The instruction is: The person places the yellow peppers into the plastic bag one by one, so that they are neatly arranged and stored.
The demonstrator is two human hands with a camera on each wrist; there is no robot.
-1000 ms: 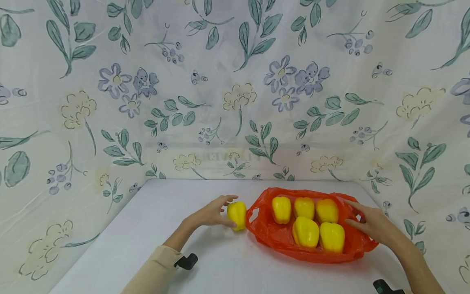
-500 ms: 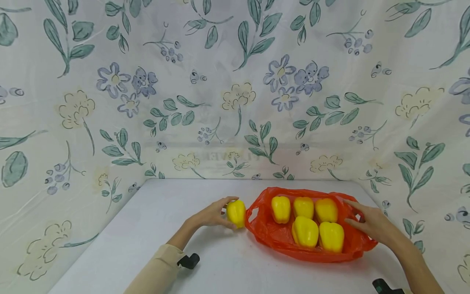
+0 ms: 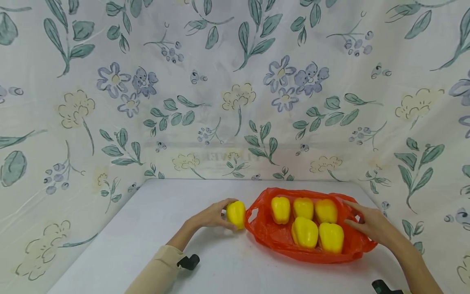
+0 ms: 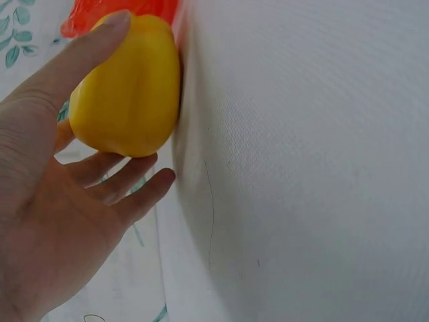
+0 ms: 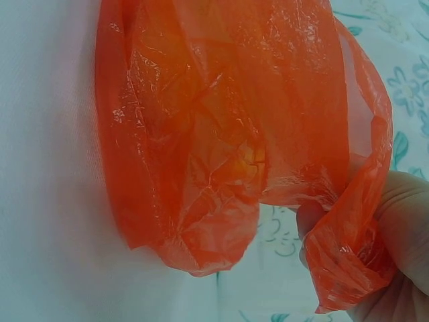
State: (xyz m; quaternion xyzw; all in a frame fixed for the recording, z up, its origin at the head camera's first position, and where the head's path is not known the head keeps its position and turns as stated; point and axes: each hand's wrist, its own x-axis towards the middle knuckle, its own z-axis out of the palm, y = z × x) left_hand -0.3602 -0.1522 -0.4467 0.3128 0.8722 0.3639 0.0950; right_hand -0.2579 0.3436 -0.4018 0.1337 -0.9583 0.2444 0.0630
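Note:
A yellow bell pepper (image 3: 236,214) stands just left of the red plastic bag (image 3: 279,248) in the head view. My left hand (image 3: 216,215) holds this pepper from its left side. In the left wrist view, the thumb lies over the pepper (image 4: 134,87) and a finger reaches behind it, while the other fingers are spread below. At the bag's right end, my right hand (image 3: 374,222) grips the bag's edge. Bunched red plastic of the bag (image 5: 348,258) shows between its thumb and fingers in the right wrist view. Several yellow bell peppers (image 3: 305,232) sit inside the bag's open mouth.
A white table (image 3: 205,265) lies under everything. Behind it and at the sides hangs a floral-print curtain (image 3: 205,122). The bag's left handle loop (image 3: 251,214) comes close to the held pepper. Black wrist devices (image 3: 189,261) sit on both forearms.
My left thumb and fingers have drawn in slightly around the single pepper, which has shifted a little. The right hand and the bag look the same.

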